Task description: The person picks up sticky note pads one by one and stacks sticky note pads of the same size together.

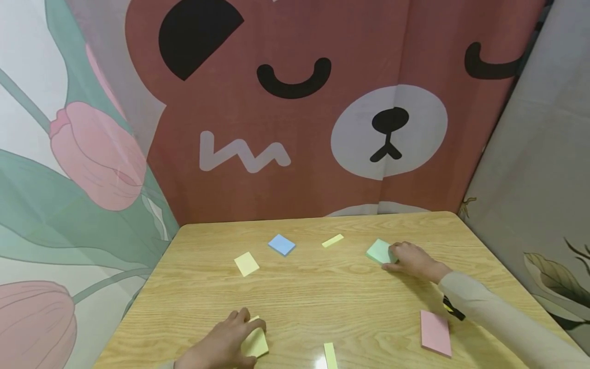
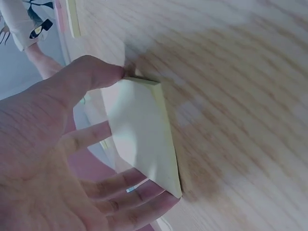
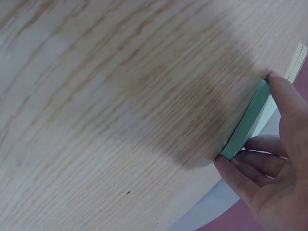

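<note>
At the table's front left, my left hand [image 1: 226, 338] grips a yellow sticky note pad [image 1: 256, 342] by its edges. The left wrist view shows the thumb at one edge of this pad [image 2: 139, 125] and fingertips along the opposite side. Farther back on the right, my right hand [image 1: 412, 260] pinches a green sticky note pad [image 1: 379, 251]. In the right wrist view, thumb and fingers [image 3: 236, 178] hold opposite ends of the green pad [image 3: 248, 120], which lies on or very close to the wood.
A pale yellow pad [image 1: 247, 264] and a blue pad [image 1: 281, 245] lie at the back left. Narrow yellow strips rest at the back middle [image 1: 333, 240] and front [image 1: 330, 355]. A pink pad [image 1: 435, 333] lies below my right forearm. Printed curtains [image 1: 286, 195] stand behind the wooden table [image 1: 322, 292].
</note>
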Available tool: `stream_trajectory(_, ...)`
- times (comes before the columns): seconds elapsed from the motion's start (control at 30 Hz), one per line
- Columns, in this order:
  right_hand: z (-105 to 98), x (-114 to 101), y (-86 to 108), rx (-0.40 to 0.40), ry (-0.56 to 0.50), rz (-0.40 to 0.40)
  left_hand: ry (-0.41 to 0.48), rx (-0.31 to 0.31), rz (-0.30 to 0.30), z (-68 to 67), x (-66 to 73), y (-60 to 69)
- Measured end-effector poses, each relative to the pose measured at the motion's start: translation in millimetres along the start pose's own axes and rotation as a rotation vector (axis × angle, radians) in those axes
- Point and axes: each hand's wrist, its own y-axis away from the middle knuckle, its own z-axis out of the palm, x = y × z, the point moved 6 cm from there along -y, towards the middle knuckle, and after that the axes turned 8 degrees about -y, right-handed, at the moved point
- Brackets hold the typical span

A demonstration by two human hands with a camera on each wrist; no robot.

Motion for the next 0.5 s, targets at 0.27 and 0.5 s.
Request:
stream_trajectory(0.27, -0.5, -0.3, -0.9, 0.021, -0.001, -0.028, -0.044, 0.046, -0.004, 3.8, 1.8, -7.1)
stream_trajectory(0.5, -0.2, 1.2, 0.0, 0.023, -0.003, -0.045, -0.028, 0.003, -0.063, 5.8, -0.3, -12.3)
